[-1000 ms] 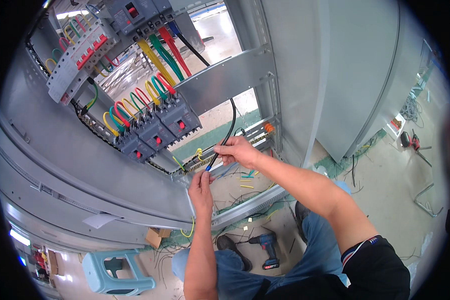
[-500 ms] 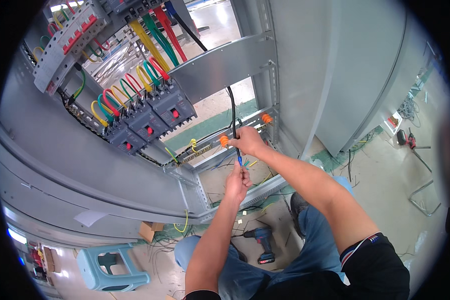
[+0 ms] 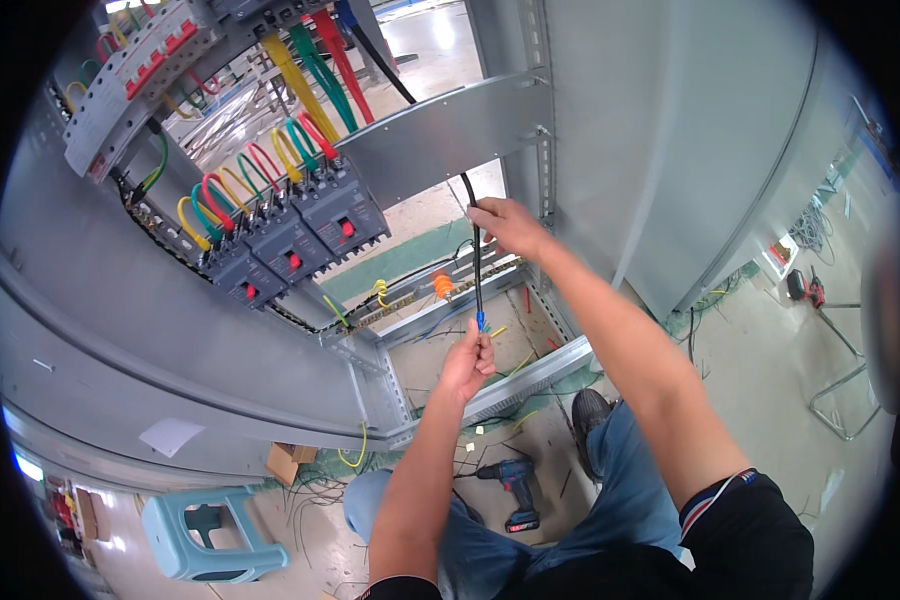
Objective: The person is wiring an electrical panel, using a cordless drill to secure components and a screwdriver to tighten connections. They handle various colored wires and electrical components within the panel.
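Observation:
A thick black cable [image 3: 479, 275] hangs down behind the grey crossbar and ends in a blue sleeve [image 3: 481, 320]. Near that lower end my left hand [image 3: 467, 361] is closed, its fingertips pinching the cable tip just below the sleeve. Higher up, just under the crossbar, my right hand [image 3: 505, 226] grips the same cable between thumb and fingers. The stretch between my hands runs nearly straight. An orange ribbed insulator [image 3: 442, 285] stands on the lower rail, left of the cable.
Breakers [image 3: 301, 232] with looped coloured wires sit at left inside the grey cabinet. The crossbar [image 3: 440, 128] spans above my hands. A cordless drill [image 3: 516, 487] lies on the floor between my legs. At lower left stands a light-blue stool [image 3: 215, 535].
My right hand has slid up the cable toward the crossbar. My left hand has shifted slightly left and down, still at the cable's end. The view has moved a little.

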A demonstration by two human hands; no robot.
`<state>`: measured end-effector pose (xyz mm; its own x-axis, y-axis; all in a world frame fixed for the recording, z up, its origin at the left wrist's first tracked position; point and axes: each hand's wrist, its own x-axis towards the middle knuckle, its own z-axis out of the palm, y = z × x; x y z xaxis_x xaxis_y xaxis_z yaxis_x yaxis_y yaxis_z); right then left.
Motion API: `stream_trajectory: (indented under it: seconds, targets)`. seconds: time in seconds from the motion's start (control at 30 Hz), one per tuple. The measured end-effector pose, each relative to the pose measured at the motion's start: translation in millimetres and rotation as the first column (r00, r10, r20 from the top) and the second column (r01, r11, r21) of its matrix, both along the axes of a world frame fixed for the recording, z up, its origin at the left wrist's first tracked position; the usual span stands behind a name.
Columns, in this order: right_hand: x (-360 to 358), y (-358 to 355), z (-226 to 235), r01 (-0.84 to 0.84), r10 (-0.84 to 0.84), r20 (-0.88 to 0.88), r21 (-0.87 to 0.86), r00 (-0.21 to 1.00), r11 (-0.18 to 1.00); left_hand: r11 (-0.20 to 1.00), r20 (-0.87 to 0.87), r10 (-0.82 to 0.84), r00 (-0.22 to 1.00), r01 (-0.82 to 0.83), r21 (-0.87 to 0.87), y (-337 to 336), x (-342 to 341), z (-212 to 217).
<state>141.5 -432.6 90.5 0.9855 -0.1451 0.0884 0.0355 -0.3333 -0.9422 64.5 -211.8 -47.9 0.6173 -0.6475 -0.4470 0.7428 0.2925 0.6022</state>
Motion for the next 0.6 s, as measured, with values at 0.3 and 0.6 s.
stream_trajectory:
  seconds: [0.3,0.6]
  targets:
    - [34.1,16.2,16.6,-0.287,0.309,-0.036,0.277,0.950,0.917,1.000,-0.044,0.021,0.999,-0.022,-0.013,9.2,4.8,-14.4]
    - [55.8,69.0,6.0,0.104,0.009,0.321,-0.336,0.947,0.936,0.816,-0.180,-0.114,0.977,-0.011,-0.578,-66.9,-13.0,7.8]
